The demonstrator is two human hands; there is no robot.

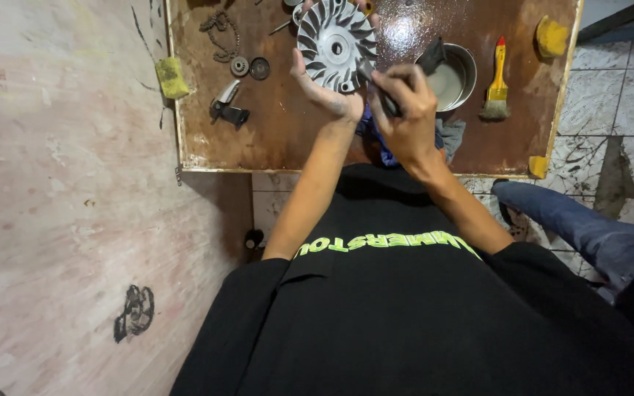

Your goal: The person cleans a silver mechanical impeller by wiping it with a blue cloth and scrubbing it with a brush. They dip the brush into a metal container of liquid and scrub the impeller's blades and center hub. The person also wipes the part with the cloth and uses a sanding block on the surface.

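The left hand (329,92) held a grey finned metal disc (336,44) up over the brown worktable (280,139). Just right of the disc, the right hand (403,110) gripped a dark tool (428,59) against its edge. Further right sat a metal bowl (455,77), then a yellow-handled paintbrush (497,84). Left of the disc lay two small gears (249,67).

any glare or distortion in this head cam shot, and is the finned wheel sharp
Head view: a bright glare patch sits on the wet brown table beside the finned metal wheel; the wheel's fins read sharp; wide-angle bending curves the table edges; the right hand casts little shadow, and the shirt below is dark.
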